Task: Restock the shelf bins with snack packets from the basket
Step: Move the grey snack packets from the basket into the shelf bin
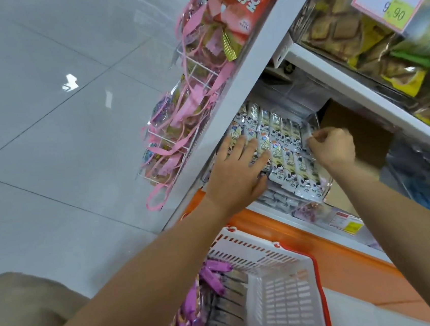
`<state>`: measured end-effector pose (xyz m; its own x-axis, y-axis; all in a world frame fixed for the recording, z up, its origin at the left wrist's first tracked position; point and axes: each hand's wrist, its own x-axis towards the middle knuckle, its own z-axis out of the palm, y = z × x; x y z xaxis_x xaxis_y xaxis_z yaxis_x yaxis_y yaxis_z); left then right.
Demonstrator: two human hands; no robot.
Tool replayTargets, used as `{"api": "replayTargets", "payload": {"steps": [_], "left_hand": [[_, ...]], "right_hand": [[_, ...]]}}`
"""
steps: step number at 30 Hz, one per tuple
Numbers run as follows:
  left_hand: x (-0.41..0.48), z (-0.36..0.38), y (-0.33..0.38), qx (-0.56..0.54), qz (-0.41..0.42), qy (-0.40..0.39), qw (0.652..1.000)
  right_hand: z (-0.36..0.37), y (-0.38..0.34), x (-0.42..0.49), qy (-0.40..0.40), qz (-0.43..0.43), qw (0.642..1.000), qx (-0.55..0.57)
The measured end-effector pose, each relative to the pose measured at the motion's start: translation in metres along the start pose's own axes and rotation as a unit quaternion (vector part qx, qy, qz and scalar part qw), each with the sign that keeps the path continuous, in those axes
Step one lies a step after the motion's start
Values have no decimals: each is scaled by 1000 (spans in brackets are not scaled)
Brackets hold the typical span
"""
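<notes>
Your left grip (236, 172) presses flat on the snack packets (285, 152) in the shelf bin (312, 123); your right grip (333, 147) pinches one beside it. The basket (257, 246) below both holds more; restocking looks unfinished.

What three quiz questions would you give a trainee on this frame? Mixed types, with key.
1. True or false: the left hand lies flat on the white packets in the clear bin.
2. The leftmost packets in the basket are: A purple, B green, C red?
3. Fill in: the right hand has its fingers ___ at the bin's right side.
Key: 1 true; 2 A; 3 curled.
</notes>
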<state>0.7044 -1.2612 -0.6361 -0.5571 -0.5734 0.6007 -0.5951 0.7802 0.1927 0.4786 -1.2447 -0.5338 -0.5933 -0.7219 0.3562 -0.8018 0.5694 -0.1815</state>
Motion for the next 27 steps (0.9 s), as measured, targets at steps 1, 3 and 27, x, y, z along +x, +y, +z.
{"api": "replayTargets", "payload": {"steps": [1, 3, 27], "left_hand": [[0, 0, 0, 2, -1, -1, 1000], [0, 0, 1, 2, -3, -2, 1000], [-89, 35, 68, 69, 100, -216, 969]], "right_hand": [[0, 2, 1, -8, 4, 1000, -3], [0, 8, 1, -32, 6, 999, -8], [43, 114, -220, -105, -69, 957, 263]]}}
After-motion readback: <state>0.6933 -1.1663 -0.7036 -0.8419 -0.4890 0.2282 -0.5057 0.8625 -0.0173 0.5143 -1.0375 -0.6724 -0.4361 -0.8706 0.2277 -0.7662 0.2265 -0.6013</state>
